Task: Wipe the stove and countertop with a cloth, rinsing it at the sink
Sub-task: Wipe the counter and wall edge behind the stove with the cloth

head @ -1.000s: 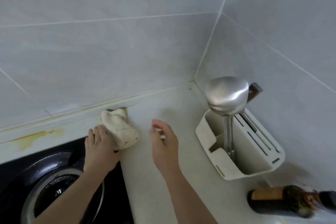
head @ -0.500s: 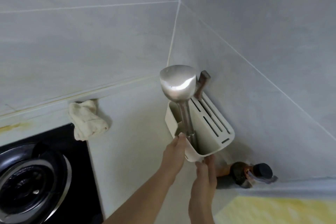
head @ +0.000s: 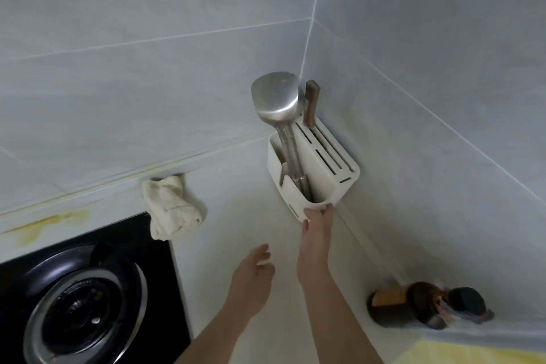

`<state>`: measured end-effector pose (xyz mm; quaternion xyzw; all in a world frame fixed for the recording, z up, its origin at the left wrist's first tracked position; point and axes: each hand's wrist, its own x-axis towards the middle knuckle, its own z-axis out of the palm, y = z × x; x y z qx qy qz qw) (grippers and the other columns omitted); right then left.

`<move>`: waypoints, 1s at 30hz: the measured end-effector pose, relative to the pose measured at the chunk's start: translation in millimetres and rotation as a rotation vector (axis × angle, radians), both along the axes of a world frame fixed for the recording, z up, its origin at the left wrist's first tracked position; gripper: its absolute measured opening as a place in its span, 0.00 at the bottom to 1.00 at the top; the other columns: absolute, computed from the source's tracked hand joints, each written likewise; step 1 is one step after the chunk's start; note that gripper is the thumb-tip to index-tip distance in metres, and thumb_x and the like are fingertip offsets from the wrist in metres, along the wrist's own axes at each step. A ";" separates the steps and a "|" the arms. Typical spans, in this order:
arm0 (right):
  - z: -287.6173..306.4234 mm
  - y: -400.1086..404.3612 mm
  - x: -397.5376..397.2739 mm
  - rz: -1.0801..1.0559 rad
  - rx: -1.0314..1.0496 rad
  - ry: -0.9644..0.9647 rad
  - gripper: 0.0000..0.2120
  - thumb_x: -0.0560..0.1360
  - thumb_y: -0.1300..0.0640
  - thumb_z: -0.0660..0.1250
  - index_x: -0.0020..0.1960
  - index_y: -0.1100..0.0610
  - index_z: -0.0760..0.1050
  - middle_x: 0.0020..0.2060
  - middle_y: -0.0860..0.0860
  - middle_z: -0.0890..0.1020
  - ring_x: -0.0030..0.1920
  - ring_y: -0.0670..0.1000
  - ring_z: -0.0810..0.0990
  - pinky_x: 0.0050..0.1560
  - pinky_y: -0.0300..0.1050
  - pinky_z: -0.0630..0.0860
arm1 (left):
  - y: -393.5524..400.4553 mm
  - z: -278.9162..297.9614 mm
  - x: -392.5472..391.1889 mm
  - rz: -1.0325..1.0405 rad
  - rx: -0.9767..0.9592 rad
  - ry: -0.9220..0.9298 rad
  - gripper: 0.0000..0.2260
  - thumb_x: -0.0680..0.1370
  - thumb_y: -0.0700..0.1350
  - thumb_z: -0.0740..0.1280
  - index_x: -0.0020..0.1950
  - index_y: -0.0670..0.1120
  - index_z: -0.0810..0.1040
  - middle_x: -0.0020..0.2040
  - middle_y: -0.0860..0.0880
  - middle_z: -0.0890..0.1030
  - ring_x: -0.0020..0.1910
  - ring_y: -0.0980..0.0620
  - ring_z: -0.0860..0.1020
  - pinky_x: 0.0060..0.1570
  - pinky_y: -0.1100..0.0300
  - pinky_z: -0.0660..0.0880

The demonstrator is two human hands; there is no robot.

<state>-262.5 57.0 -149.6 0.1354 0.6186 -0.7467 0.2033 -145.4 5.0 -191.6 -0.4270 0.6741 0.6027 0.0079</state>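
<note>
The right hand [head: 314, 241] pinches the near rim of the utensil holder [head: 322, 174]; the left hand [head: 251, 284] hovers, fingers relaxed. The cloth [head: 170, 207] lies at centre left, at the stove [head: 88, 295] corner. It seems the surface [head: 236, 192] is being cleared; next, move the holder aside.

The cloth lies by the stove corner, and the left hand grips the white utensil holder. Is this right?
Not quite. In the head view the right hand grips the holder; the left hand hangs free. The cloth does lie by the stove corner.
</note>
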 end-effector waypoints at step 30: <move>-16.0 182.3 73.7 -0.114 0.615 -0.063 0.42 0.76 0.43 0.74 0.83 0.48 0.55 0.73 0.54 0.74 0.58 0.53 0.78 0.63 0.56 0.75 | -43.1 -4.7 81.4 -0.871 -0.736 -0.624 0.45 0.79 0.64 0.61 0.84 0.46 0.39 0.84 0.41 0.44 0.83 0.40 0.43 0.76 0.47 0.63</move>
